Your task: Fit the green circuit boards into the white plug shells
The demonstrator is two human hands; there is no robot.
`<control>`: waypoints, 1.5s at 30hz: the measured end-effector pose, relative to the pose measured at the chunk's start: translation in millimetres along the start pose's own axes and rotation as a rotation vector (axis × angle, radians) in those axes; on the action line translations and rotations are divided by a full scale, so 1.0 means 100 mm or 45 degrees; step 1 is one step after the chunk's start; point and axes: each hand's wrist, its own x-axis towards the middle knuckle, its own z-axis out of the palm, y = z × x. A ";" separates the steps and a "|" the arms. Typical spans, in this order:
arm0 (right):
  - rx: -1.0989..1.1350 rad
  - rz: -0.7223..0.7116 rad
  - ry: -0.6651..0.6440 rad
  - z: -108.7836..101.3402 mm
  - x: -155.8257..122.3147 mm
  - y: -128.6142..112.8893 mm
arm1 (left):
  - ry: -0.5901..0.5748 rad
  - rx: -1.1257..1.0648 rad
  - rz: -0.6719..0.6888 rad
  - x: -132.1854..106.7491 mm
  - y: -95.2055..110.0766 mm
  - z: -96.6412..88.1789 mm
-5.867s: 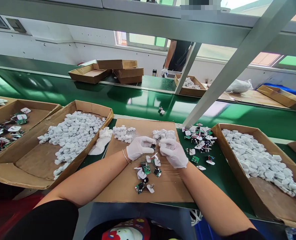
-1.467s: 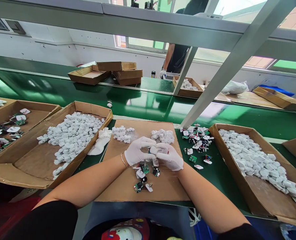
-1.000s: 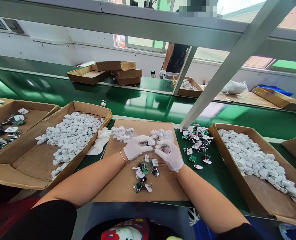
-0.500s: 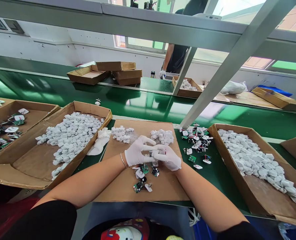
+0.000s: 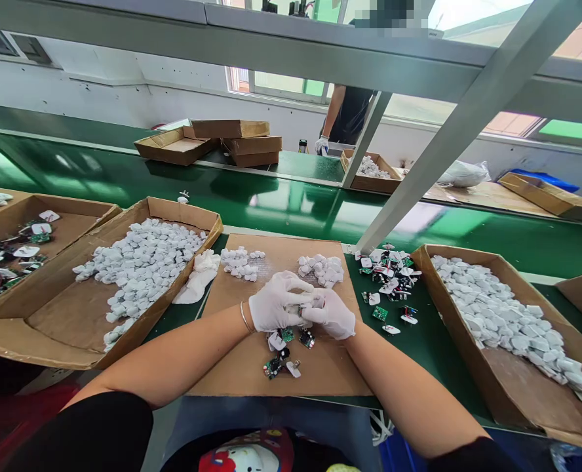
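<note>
The white-gloved left hand (image 5: 274,303) and white-gloved right hand (image 5: 329,314) curl close together, holding a small green circuit board (image 5: 307,305) between them. Loose green boards with white plastic shells (image 5: 285,351) lie on flat brown cardboard (image 5: 236,367) just below the hands.

Daylight's pouring in through the windows (image 5: 281,84), almost blown out up top, and I'm getting big glare streaks off the green conveyor belt (image 5: 271,200). Shadows stay soft, the wide lens bows everything near the edges, and there's a pixelated patch (image 5: 392,13) at the top.
</note>
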 end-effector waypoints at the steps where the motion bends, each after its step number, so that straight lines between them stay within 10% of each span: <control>1: -0.017 -0.004 0.006 0.01 0.00 -0.01 | 0.007 0.003 -0.006 0.00 0.01 0.00; 45: 0.348 0.023 -0.052 0.02 -0.03 -0.04 | -0.426 -0.136 -0.089 -0.01 -0.15 -0.09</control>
